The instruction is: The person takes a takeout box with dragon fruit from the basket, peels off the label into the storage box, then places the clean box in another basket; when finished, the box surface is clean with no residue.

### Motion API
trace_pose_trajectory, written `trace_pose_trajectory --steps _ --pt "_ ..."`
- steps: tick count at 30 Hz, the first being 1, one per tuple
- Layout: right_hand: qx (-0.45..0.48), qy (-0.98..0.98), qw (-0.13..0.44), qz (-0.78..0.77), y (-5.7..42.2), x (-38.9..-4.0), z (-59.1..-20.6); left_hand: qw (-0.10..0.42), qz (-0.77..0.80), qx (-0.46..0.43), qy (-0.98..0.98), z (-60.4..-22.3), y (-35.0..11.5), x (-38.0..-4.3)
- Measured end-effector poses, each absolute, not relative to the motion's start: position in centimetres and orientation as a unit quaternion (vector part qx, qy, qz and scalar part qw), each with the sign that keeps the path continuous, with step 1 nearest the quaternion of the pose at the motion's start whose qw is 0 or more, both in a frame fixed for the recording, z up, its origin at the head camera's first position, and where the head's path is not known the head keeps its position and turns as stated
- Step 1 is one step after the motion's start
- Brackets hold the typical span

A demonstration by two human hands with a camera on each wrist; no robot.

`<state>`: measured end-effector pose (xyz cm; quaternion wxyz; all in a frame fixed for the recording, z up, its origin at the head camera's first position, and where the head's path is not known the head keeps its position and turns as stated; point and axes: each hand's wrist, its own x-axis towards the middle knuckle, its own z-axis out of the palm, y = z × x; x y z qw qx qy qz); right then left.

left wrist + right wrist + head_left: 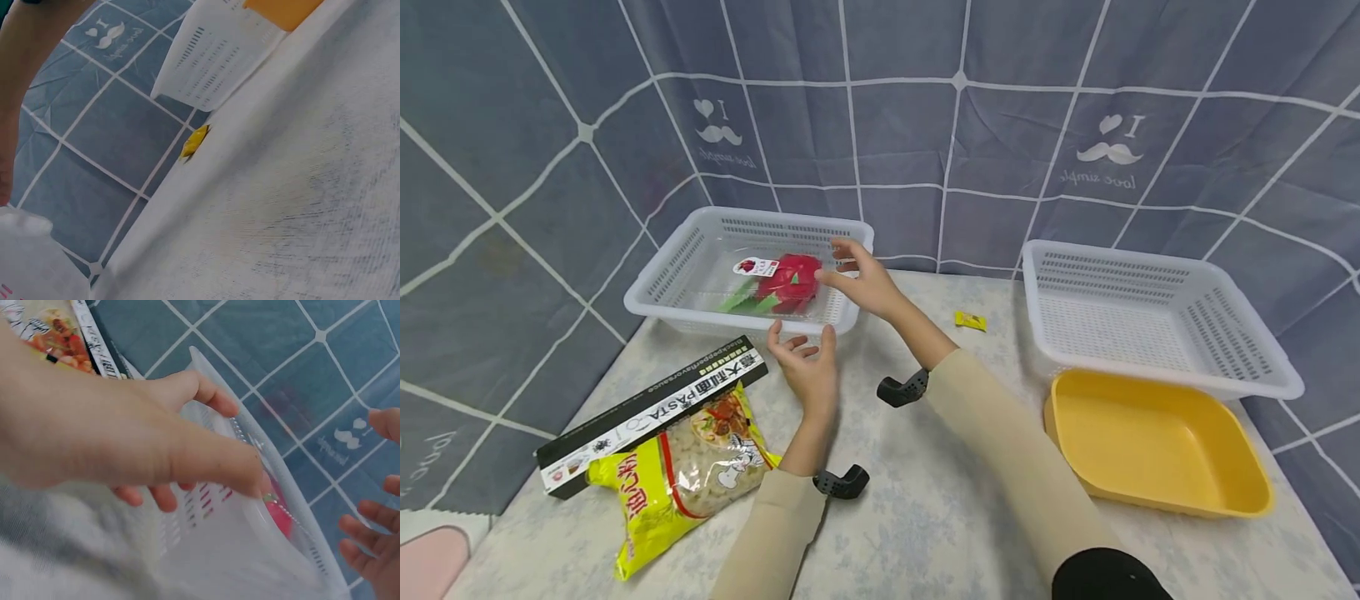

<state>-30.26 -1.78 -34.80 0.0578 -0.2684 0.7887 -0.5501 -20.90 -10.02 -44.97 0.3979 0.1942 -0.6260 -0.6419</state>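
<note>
A white slotted plastic basket (658,287) stands at the back left, holding a red-and-green item (796,279) in clear wrapping with a white label. My left hand (808,375) is at the basket's near side, its thumb and fingers spread close to the rim. In the right wrist view the left hand (131,434) fills the left side, thumb over the rim. My right hand (868,287) hovers at the basket's right end, fingers loosely bent, thumb near the red item. Both hands hold nothing. The left wrist view shows only the right forearm (15,81), not the left hand.
A long black-and-white pasta box (647,417) and a yellow food bag (700,458) lie at the left. A small yellow wrapped packet (971,321) sits near the back. At the right stand another white basket (1112,308) and a yellow tray (1157,442). Patterned cloth (902,133) hangs behind.
</note>
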Motion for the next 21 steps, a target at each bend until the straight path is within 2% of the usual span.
trace_pose_trajectory --steps 15,21 --pt "-0.117 0.761 0.092 -0.632 -5.2 -32.4 -35.3 0.387 -0.617 0.22 -0.649 -45.0 -9.6 -21.4" --pt "-0.056 0.706 0.166 -0.686 -6.3 -33.0 -35.3 0.383 -0.605 0.248 -0.653 -45.1 -10.0 -20.9"
